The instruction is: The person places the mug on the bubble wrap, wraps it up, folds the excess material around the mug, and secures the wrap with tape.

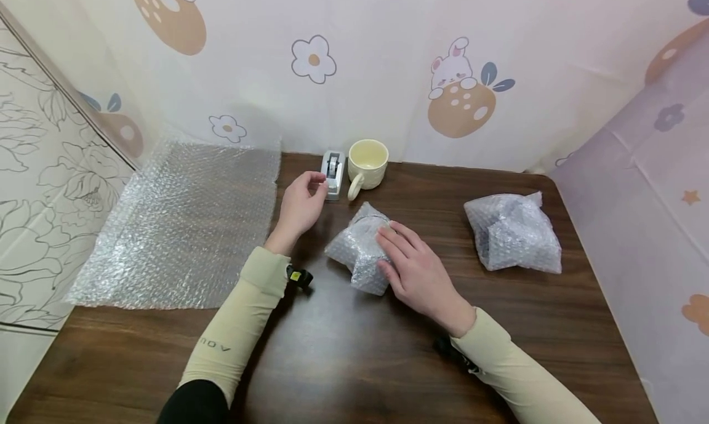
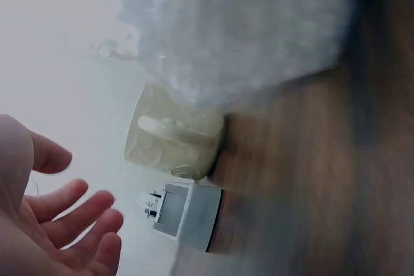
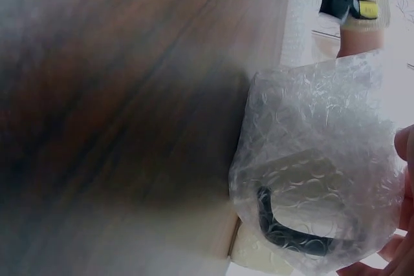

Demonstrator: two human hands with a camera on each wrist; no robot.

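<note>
A bundle of bubble wrap (image 1: 360, 245) sits mid-table; through it the right wrist view shows a pale vessel with a dark curved handle (image 3: 291, 237). My right hand (image 1: 423, 279) rests on the bundle's right side, its fingers extended along the wrap. At the near end of a small grey tape dispenser (image 1: 333, 190) is my left hand (image 1: 299, 207), fingers loosely bent and holding nothing. From the left wrist view, those fingers (image 2: 84, 227) appear apart from the dispenser. Beside the dispenser stands a pale yellow mug (image 1: 372, 175), upright, its handle toward me.
A large flat sheet of bubble wrap (image 1: 188, 227) covers the table's left side, reaching the back curtain. Another wrapped bundle (image 1: 515, 233) lies at the right. A patterned curtain (image 1: 376, 67) hangs behind the dark wooden table (image 1: 343, 362).
</note>
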